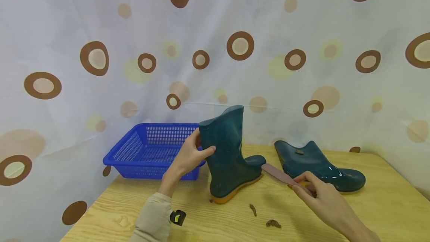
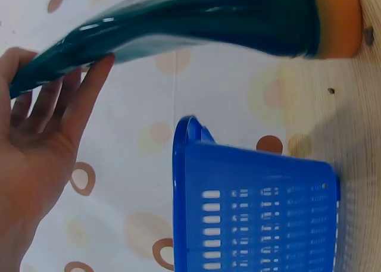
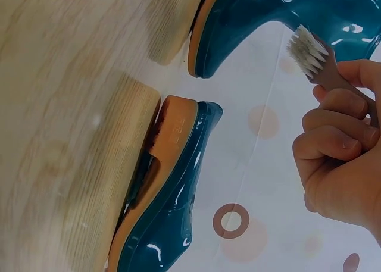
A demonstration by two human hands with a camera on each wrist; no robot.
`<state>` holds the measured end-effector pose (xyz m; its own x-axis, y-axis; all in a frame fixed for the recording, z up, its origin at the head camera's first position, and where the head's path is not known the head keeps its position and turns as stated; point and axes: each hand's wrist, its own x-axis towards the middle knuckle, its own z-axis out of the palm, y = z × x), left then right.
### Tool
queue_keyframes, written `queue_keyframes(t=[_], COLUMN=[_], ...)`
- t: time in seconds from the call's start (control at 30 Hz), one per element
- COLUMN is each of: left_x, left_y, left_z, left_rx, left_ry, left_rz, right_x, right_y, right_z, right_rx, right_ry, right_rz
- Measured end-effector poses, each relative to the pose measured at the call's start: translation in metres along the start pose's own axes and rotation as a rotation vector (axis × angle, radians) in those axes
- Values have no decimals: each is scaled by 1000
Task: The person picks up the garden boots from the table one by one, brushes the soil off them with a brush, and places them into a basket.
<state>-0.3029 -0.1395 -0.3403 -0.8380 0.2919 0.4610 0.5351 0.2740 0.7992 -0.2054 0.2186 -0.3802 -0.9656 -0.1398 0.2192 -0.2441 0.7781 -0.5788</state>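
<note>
A dark green rubber boot [image 1: 226, 163] with an orange sole stands roughly upright, its toe pointing right. My left hand [image 1: 189, 154] holds its shaft near the top, thumb on the near face; the left wrist view shows the fingers [image 2: 53, 102] at the shaft's edge. My right hand [image 1: 319, 193] grips the handle of a brown brush [image 1: 280, 175]. Its pale bristles [image 3: 306, 53] face the held boot's toe in the right wrist view; whether they touch cannot be told. A second green boot [image 1: 314, 165] lies on its side beyond the right hand, a brown clump [image 1: 299, 152] on its shaft.
Behind the left hand sits a blue plastic basket [image 1: 131, 171] with slotted walls. Brown bits [image 1: 273, 223] lie on the wooden table [image 1: 201, 221] near the front, another piece [image 1: 253, 209] beside them. A spotted curtain [image 1: 215, 77] hangs along the table's back.
</note>
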Motion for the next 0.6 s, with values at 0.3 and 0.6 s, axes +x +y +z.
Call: queue_keyframes(t=[0.3, 0.6], left_x=[-1, -3], left_y=[-5, -7], left_z=[-10, -26], left_rx=[-28, -77], left_ry=[-132, -182], left_rz=[38, 92], right_x=[0, 0], right_y=[5, 5], right_z=[2, 2], right_rx=[9, 3], right_ry=[-22, -15], right_rz=[9, -4])
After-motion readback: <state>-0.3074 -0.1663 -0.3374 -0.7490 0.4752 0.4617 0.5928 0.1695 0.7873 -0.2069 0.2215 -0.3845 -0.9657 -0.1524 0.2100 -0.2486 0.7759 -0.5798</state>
